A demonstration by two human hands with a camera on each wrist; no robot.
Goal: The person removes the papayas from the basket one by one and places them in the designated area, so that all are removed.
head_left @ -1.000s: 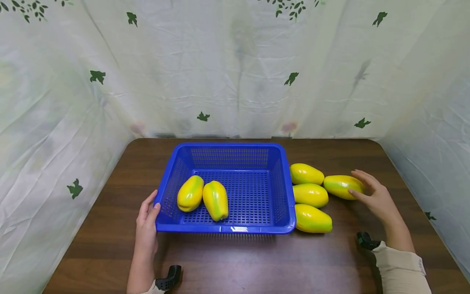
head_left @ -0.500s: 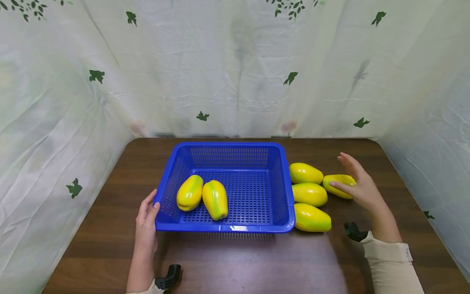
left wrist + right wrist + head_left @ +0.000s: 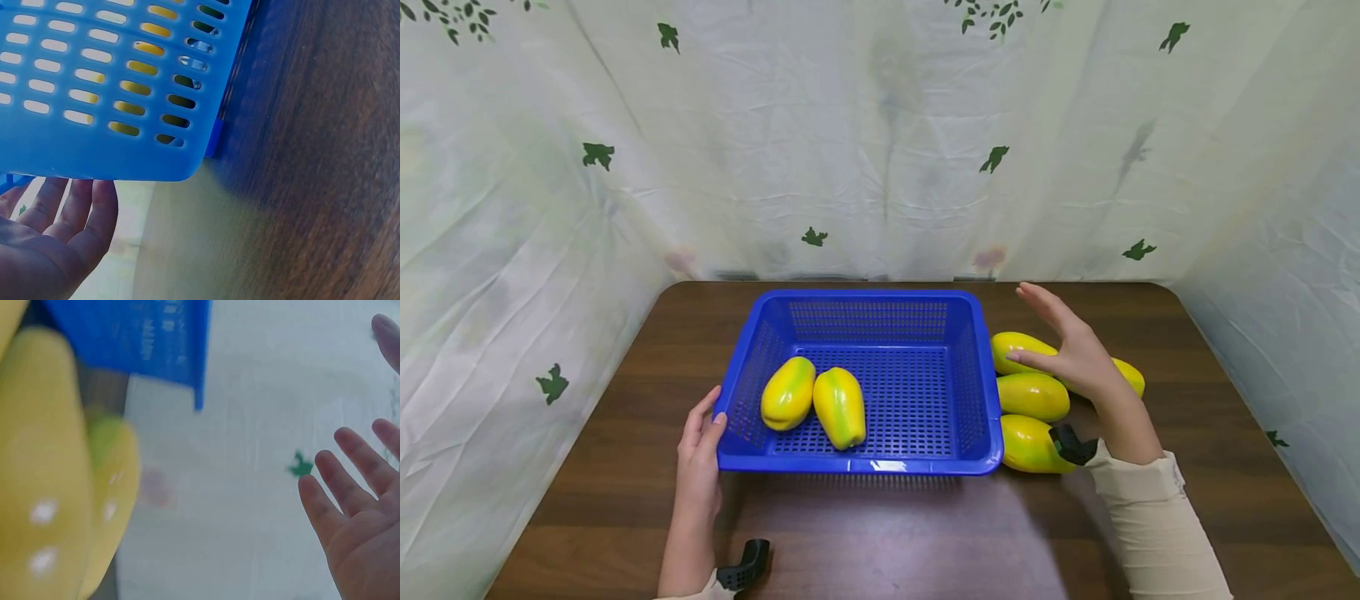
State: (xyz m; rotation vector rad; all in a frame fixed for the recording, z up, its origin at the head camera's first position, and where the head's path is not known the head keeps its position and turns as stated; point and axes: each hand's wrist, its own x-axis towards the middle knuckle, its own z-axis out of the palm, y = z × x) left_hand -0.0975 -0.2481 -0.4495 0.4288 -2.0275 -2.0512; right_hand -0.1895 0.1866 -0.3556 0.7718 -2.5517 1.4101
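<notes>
A blue plastic basket (image 3: 917,454) stands on the brown table, with two yellow-green papayas (image 3: 787,394) lying inside at its left. My left hand (image 3: 700,458) holds the basket's left rim, thumb over the edge; in the left wrist view, its fingers (image 3: 102,212) curl under the rim. Over the papayas to the right of the basket, my right hand (image 3: 1078,350) hovers with fingers spread and nothing held. Several papayas (image 3: 1032,396) lie there, one partly hidden behind the hand. The right wrist view shows the spread fingers (image 3: 350,469) apart from the papayas (image 3: 44,475).
The wooden table (image 3: 602,467) reaches back to a pale curtain (image 3: 880,150) with green leaf prints, which also hangs at both sides. A black wrist mount (image 3: 747,567) sits on the left wrist, another mount (image 3: 1072,446) on the right.
My right hand has left the rightmost papaya, risen and moved left toward the basket, with nothing in it. The left hand and the basket have stayed in place.
</notes>
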